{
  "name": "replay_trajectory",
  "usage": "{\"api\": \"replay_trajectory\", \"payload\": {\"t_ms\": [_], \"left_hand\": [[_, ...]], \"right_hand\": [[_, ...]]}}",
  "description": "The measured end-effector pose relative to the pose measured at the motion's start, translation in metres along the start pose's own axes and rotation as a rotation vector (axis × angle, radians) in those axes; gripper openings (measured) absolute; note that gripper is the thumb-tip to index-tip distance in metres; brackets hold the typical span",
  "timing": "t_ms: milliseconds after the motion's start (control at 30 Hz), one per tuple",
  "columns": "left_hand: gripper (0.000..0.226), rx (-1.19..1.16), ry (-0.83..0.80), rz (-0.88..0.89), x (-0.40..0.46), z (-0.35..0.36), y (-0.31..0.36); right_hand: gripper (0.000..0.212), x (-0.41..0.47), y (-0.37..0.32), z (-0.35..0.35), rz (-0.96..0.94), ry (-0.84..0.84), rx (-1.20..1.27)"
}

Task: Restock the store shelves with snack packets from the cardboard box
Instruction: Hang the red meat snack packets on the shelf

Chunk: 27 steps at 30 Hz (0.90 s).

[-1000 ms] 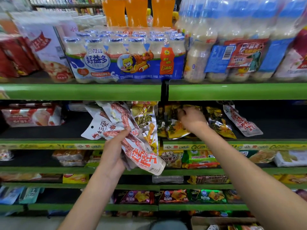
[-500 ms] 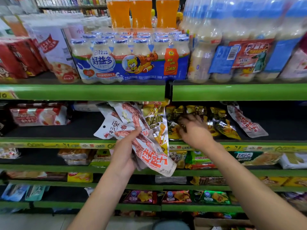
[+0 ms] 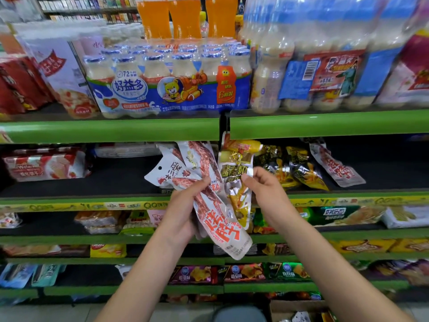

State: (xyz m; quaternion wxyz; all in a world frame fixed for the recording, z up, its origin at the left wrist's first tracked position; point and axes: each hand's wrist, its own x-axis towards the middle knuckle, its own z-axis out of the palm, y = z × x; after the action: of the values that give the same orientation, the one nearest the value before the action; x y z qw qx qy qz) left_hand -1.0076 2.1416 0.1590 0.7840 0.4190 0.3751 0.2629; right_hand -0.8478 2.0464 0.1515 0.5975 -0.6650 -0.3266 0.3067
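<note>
Green store shelves fill the view, with bottled drink packs along the top tier at twelve o'clock. At centre, the left hand grips a fanned bunch of white-and-red snack packets, thumb pressed across their fronts. Just beside it at three o'clock, the right hand pinches the edge of a yellow snack packet from that bunch. Dark-and-gold packets lie on the middle shelf behind. At five o'clock, the cardboard box sits on the floor.
</note>
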Motion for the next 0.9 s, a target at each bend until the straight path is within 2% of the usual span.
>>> {"api": "replay_trajectory", "payload": {"t_ms": [167,333,467,533,700,833,900], "left_hand": [[0.015,0.014,-0.033,0.067,0.007,-0.006,0.002],[0.033,0.035,-0.013,0.076,0.011,-0.01,-0.001],[0.022,0.062,-0.074,0.051,0.013,-0.011,-0.005],[0.026,0.074,-0.086,0.039,0.015,-0.009,-0.007],[0.014,0.122,-0.102,0.074,0.017,-0.003,-0.007],[0.017,0.112,-0.101,0.06,0.018,0.004,-0.006],[0.025,0.092,-0.082,0.05,0.019,0.005,-0.006]], "right_hand": [[0.038,-0.019,0.016,-0.027,0.047,-0.013,-0.114],[0.03,-0.035,0.031,-0.047,0.088,-0.007,-0.11],[0.036,-0.039,0.034,-0.049,0.099,0.022,-0.124],[0.032,-0.04,0.034,-0.049,0.103,0.021,-0.127],[0.028,-0.042,0.032,-0.05,0.09,0.023,-0.099],[0.026,-0.042,0.029,-0.052,0.086,0.024,-0.083],[0.025,-0.043,0.029,-0.053,0.083,0.03,-0.07]]}}
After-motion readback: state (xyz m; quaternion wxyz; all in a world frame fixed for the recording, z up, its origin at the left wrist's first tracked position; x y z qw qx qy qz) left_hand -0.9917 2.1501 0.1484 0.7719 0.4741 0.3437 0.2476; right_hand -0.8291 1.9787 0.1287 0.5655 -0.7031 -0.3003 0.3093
